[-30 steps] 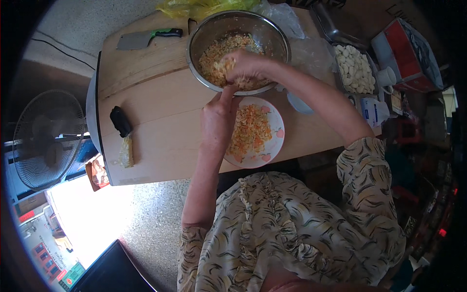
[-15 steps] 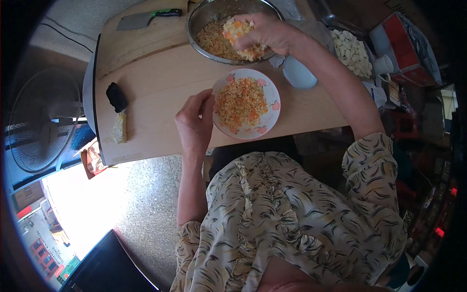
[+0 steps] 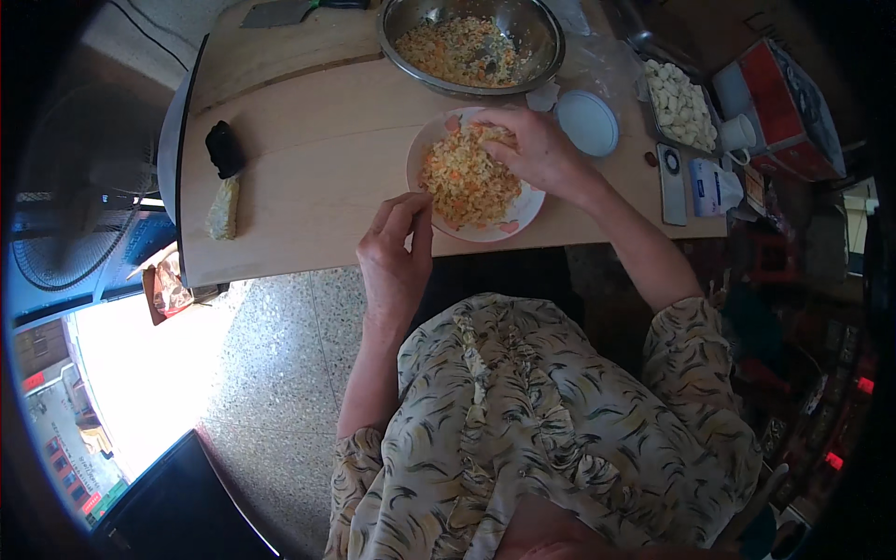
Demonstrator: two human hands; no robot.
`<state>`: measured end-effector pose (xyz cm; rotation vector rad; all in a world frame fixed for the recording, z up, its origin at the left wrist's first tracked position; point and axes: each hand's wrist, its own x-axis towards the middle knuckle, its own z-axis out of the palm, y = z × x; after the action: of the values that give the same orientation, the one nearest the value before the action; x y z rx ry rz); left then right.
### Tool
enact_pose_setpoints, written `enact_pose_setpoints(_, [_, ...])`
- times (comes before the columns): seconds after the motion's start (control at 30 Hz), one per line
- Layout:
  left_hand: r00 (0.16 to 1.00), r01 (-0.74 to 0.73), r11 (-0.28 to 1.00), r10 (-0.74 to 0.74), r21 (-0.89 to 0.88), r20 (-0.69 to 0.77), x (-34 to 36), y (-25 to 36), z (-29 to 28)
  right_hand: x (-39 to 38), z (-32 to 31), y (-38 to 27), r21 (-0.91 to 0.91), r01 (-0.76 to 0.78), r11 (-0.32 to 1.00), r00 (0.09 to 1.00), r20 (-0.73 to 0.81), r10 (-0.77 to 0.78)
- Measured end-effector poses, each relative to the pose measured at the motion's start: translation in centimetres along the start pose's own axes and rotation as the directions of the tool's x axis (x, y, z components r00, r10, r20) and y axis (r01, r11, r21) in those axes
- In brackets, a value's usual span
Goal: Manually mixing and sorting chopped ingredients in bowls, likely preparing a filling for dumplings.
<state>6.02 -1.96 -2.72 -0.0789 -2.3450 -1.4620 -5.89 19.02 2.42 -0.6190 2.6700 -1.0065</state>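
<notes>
A white bowl (image 3: 422, 142) with pink fruit patterns stands near the table's front edge, heaped with a chopped yellow-and-orange mixture (image 3: 467, 182). At its left rim, my left hand (image 3: 397, 252) pinches the edge between thumb and fingers. My right hand (image 3: 539, 159) reaches over the bowl's right side, thumb and fingers curled round some of the mixture at the top of the heap; its fingertips are partly hidden. Just behind sits a large steel mixing bowl (image 3: 549, 67), with more of the same mixture inside and metal showing on its right.
A round pale-blue lid (image 3: 588, 123) lies right of the bowls. Farther right are a tray of white dumplings (image 3: 679, 105), a phone (image 3: 671, 185), a tissue pack (image 3: 711, 187) and a white mug (image 3: 737, 133). On the left lie a black-topped bag (image 3: 224, 151) and a cleaver (image 3: 278, 12).
My right hand has come from above the steel bowl down to the patterned bowl with its handful. The heap there is larger. My left hand stays at the rim; the view has shifted.
</notes>
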Motion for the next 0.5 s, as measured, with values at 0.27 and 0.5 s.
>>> enact_pose_setpoints(0.27, [0.997, -0.056, 0.998, 0.054, 0.040, 0.058, -0.8, -0.3, 0.4, -3.5, 5.3, 2.5, -0.144, 0.252, 0.957, 0.936, -0.214, -0.279])
enact_pose_setpoints(0.5, [0.994, -0.084, 0.994, 0.079, 0.068, 0.072, -0.8, -0.6, 0.5, -4.3, 3.6, 2.8, -0.084, 0.081, 0.993, 0.983, -0.156, -0.093])
